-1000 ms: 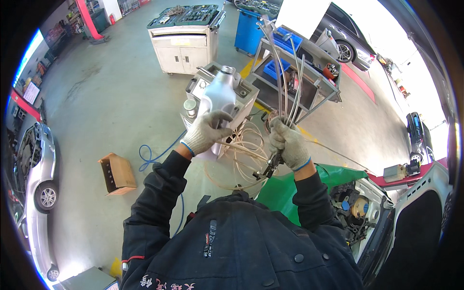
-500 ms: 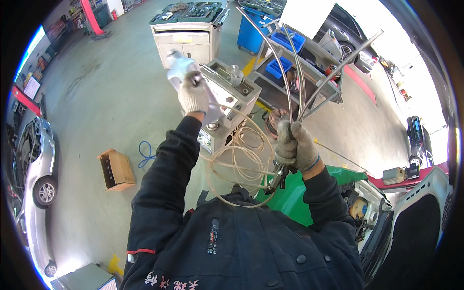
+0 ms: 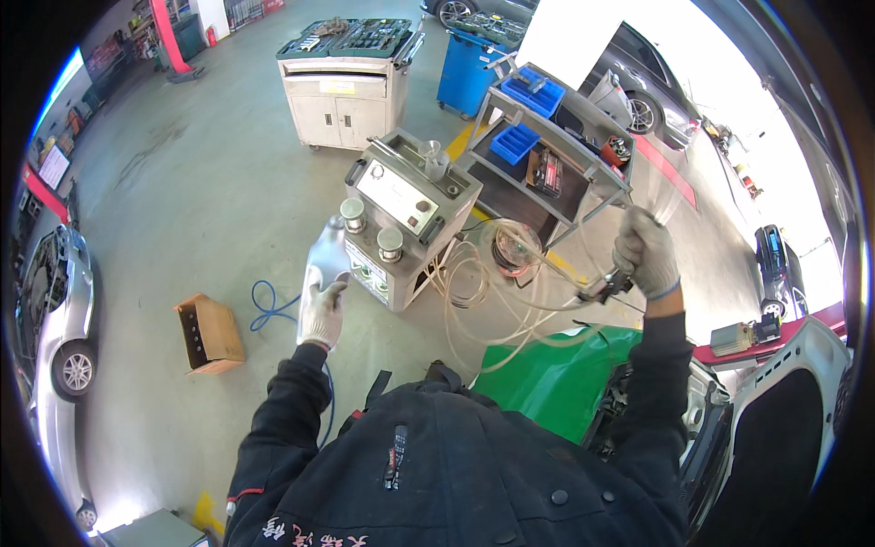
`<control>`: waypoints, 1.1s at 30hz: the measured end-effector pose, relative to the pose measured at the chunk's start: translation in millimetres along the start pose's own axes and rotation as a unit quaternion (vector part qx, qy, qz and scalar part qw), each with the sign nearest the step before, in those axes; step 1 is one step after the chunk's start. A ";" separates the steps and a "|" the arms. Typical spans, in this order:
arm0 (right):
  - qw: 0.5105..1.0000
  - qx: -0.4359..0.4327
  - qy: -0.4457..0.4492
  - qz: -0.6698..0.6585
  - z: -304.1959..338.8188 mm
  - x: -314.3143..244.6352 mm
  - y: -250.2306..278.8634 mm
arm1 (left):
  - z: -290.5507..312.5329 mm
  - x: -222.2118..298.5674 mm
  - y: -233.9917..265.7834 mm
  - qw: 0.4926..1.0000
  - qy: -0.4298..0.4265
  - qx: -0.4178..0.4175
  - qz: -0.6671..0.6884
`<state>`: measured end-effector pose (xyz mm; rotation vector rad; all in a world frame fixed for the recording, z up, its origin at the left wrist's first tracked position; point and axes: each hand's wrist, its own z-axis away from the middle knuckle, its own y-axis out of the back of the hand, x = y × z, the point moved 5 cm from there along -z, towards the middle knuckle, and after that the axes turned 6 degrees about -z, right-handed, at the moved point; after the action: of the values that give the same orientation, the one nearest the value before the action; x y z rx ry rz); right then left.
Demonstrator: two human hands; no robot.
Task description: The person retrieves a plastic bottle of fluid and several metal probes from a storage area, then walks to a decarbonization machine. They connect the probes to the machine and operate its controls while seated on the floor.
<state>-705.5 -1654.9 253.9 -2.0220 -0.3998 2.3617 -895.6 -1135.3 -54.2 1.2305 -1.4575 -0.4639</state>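
Note:
My left hand (image 3: 323, 314), in a white knit glove, is closed around a pale blue bottle (image 3: 328, 248). It is beside a grey wheeled machine (image 3: 463, 202) with a white control panel and metal-capped ports. Out to the right, my gloved right hand (image 3: 647, 255) is closed around a bundle of thin tubes (image 3: 673, 202), which motion smears. Just below that fist is a dark metal hose fitting (image 3: 603, 288). From it, clear hose (image 3: 510, 351) loops back toward the machine.
A green cover (image 3: 547, 374) lies over the car's open engine bay at the lower right. Beyond the machine stand a grey shelf cart (image 3: 483, 164) with blue bins and a white tool cabinet (image 3: 337, 100). A cardboard box (image 3: 219, 333) and blue hose (image 3: 264, 314) are on the left floor.
My left hand has come nearer and left with the bottle. My right hand has swung right and slightly up with the tubes and fitting, drawing the clear hose along.

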 end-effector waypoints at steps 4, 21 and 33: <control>0.903 -0.023 -0.106 0.417 -28.0 2.5 -7.9 | 20.7 4.1 30.9 0.982 0.087 -0.073 0.154; 0.715 -0.220 0.149 0.646 -5.0 41.7 -152.0 | 45.4 22.9 225.1 0.960 0.110 -0.047 0.252; 0.562 -0.307 0.258 0.724 9.8 70.4 -191.0 | 58.0 21.8 254.9 0.958 0.117 -0.080 0.249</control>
<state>-757.3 -1460.0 224.5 -4.3428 1.1023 1.4710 -1052.0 -1076.8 148.0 0.7235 -1.4286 -0.0864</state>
